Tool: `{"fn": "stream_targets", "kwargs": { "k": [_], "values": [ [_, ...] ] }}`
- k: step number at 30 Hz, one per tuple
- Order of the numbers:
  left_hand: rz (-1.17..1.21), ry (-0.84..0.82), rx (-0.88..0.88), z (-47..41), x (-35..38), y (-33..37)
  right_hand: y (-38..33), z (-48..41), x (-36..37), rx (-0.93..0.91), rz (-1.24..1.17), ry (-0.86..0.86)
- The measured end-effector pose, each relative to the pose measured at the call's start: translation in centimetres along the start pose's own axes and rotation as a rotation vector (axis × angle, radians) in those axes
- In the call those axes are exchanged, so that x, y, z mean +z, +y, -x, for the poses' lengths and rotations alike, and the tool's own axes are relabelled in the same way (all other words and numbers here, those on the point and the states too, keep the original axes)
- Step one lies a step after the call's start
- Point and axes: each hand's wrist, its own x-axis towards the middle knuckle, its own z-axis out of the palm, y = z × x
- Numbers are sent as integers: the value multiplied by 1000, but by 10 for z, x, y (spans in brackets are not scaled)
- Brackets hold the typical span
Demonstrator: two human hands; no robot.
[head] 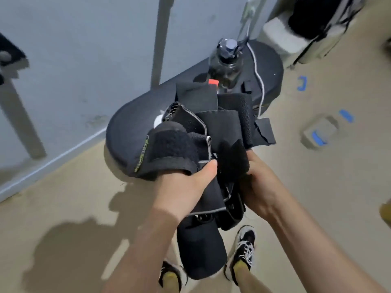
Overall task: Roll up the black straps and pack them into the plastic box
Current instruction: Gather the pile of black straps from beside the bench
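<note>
A loose bundle of black straps (211,132) with grey edging and fuzzy fastener patches fills the middle of the head view, held in the air above the floor. My left hand (186,187) grips the bundle from below on its left, thumb pressed on top. My right hand (256,182) holds it from the right side, fingers hidden behind the fabric. One wide strap end (198,254) hangs down between my feet. No plastic box is in view.
A long dark padded board (127,127) lies on the tan floor along the grey wall, with a clear water bottle (226,62) and a white cable (261,81) on it. Blue tape marks (301,83) dot the floor at right. My shoes (245,248) are below.
</note>
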Motion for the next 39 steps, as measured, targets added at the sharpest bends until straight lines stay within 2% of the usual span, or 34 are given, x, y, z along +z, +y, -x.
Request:
{"fn": "stream_targets", "kwargs": {
  "k": [2,4,7,11,13,16,19,22,25,28,31,33,39],
  "values": [
    [-113,-41,90,5,60,39,-35,21,-62,-40,-126,-87],
    [-189,-101,200,14,119,74,-63,38,-114,-84,-167,-76],
    [-411,-272,457,28,214,121,-95,59,-189,-176,-160,244],
    [-456,-333,379,27,294,153,-121,70,-264,-208,-287,600],
    [-346,-398,310,24,328,171,-139,76,-306,-221,-336,716],
    [-147,-513,268,17,373,197,-175,80,-357,-253,-394,789],
    [-54,-553,324,2,421,229,-219,78,-400,-291,-420,801],
    [-212,-613,423,-17,470,269,-267,68,-442,-320,-377,810],
    [-253,-691,392,-45,521,300,-308,51,-488,-340,-285,792],
    [-94,-641,256,-64,568,316,-343,36,-530,-334,-127,677],
    [119,-518,68,-74,610,328,-375,32,-566,-316,-50,622],
    [161,-443,-7,-78,634,336,-392,27,-588,-300,-28,597],
    [323,-345,-137,-88,690,371,-436,0,-673,-192,-289,467]
  ]
}}
